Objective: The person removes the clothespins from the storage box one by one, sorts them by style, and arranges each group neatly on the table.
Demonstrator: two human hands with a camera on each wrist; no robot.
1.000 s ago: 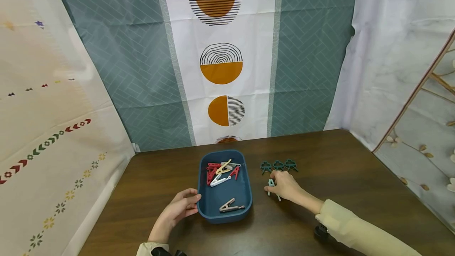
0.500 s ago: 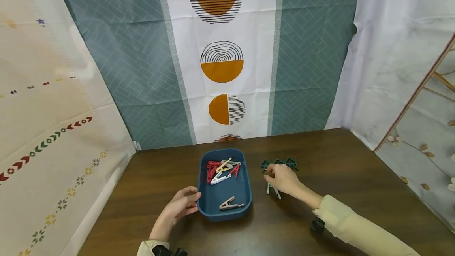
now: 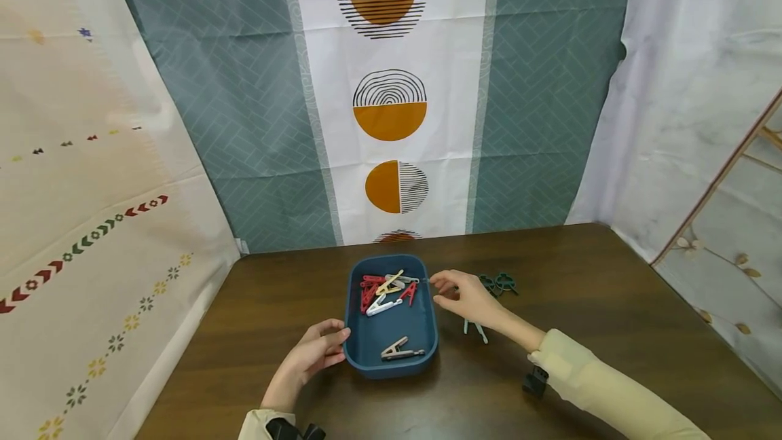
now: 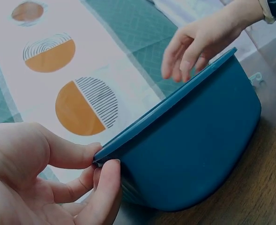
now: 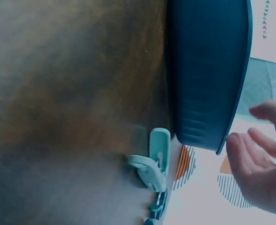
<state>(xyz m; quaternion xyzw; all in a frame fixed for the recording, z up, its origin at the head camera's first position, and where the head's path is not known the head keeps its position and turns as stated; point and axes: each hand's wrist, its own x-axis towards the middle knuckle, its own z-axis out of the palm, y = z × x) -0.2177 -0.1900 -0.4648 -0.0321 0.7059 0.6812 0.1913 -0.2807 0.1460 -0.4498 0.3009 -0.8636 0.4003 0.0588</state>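
Dark brown wood-grain table (image 3: 586, 277), blue rounded-corner plastic bin (image 3: 415, 321) standing on it, pale mint clothespin (image 5: 152, 174) to the bin's right, dark green clips (image 3: 505, 282) just behind the clothespin

The right grip (image 5: 265, 171) is held in the air near the rim (image 5: 248, 51) of a blue bin (image 5: 208, 70), its fingers loosely bent and spread apart; whether the rim is touched cannot be told. The bin is set toward the left on a brown desk (image 5: 72, 93). Just right of it, a mint clip (image 5: 160, 145) is seen with its arms splayed, and farther right dark green clips (image 5: 160, 201) are partly shown. White fabric (image 5: 194, 206) printed with orange and striped shapes is hung at the far side.
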